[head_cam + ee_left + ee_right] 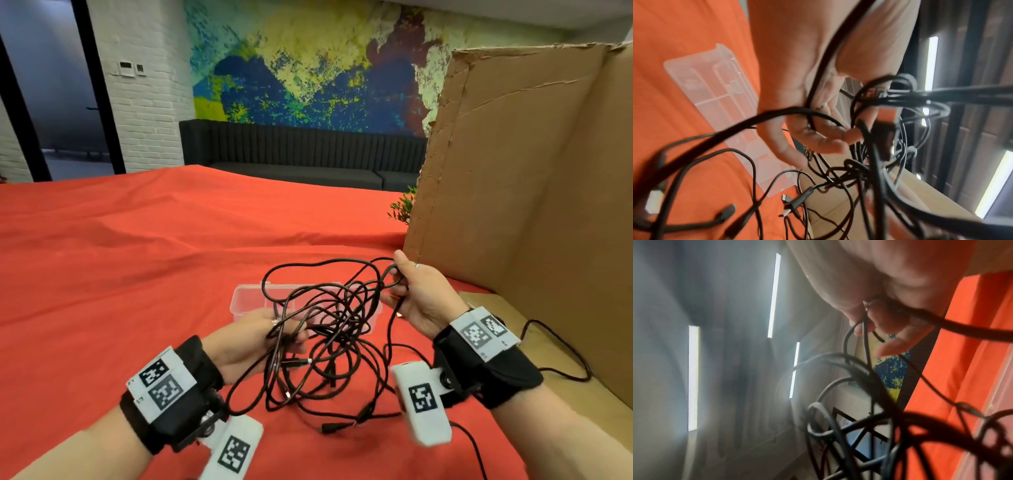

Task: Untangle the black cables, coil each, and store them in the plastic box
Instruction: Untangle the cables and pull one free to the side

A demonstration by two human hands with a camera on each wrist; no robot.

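Note:
A tangle of black cables (329,329) hangs between my two hands above the red cloth, with loose ends and plugs (330,428) trailing on the cloth. My left hand (260,335) grips several strands at the tangle's left side; the left wrist view shows its fingers (818,142) curled round cables (777,113). My right hand (411,294) is raised at the right and pinches a loop of cable; the right wrist view shows its fingers (890,318) closed on strands (865,337). The clear plastic box (246,301) sits open behind the tangle, partly hidden by it.
A tall cardboard wall (520,192) stands at the right, close behind my right hand, with a cardboard base (561,377) and another black cable (561,346) lying on it. The red cloth (137,260) spreads out to the left and far side. A small green plant (402,205) peeks out behind the cardboard.

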